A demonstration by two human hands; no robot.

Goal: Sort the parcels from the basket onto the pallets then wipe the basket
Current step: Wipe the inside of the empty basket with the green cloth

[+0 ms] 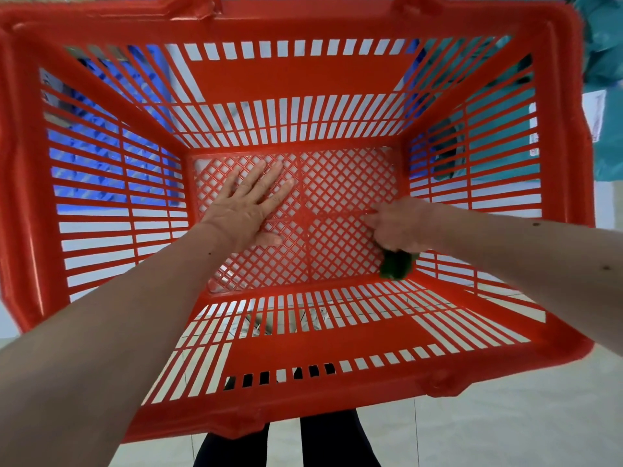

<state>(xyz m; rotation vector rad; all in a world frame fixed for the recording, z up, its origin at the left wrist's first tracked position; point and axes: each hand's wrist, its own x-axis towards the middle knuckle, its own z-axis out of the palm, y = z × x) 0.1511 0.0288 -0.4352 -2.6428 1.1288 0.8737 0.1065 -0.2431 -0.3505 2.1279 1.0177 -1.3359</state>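
I read the empty red slatted plastic basket [303,75] filling the frame, left hand [247,205] flat on its lattice floor, right hand [399,227] gripping a green cloth [396,264] at lower right, unwiped floor leftward.

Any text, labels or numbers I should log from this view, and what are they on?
No text is readable.
White label on the teal parcels at the right edge: print too small and blurred to read.
Red basket: no markings visible.
Green cloth in the right hand: no text.
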